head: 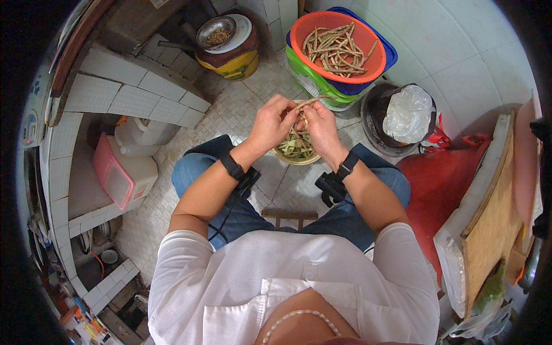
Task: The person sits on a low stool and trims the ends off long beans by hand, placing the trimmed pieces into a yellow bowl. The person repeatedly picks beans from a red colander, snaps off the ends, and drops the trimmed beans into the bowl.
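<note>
My left hand [274, 120] and my right hand [322, 127] meet in front of me, pinching a long brownish bean pod [309, 101] between their fingertips. A short piece of pod hangs beneath the fingers. Directly below stands a yellowish bowl [298, 162] on the floor, holding pale green and brown pods or hulls; my hands hide its far part. Beyond my right hand, an orange plastic colander [294, 34] holds many similar dry pods [336, 49]. Farther off to the left, a metal bowl [233, 26] contains small light-coloured beans [218, 36].
The colander rests on stacked blue and green plastic tubs [302, 79]. A bin [370, 129] with a clear plastic bag stands at right, near a red plastic stool or chair [424, 194]. At left, tiled shelves hold a pink-lidded box [114, 172] and a plastic jug [142, 133].
</note>
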A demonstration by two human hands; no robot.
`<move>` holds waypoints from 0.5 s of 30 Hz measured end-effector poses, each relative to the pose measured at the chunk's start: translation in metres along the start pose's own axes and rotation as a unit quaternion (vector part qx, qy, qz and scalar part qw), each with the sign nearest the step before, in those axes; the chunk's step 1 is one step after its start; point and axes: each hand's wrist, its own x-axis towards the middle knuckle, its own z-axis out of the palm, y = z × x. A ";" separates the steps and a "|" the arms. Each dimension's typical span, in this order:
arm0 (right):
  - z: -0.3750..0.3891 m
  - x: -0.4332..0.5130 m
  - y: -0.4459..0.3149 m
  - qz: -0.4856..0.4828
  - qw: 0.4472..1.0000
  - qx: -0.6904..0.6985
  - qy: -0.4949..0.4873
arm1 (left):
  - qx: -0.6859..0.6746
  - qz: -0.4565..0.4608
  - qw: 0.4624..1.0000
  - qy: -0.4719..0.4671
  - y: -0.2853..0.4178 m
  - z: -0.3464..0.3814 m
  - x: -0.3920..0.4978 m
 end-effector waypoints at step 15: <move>-0.008 0.002 -0.003 0.078 0.984 0.157 -0.025 | -0.118 -0.044 0.992 -0.008 -0.011 0.004 0.002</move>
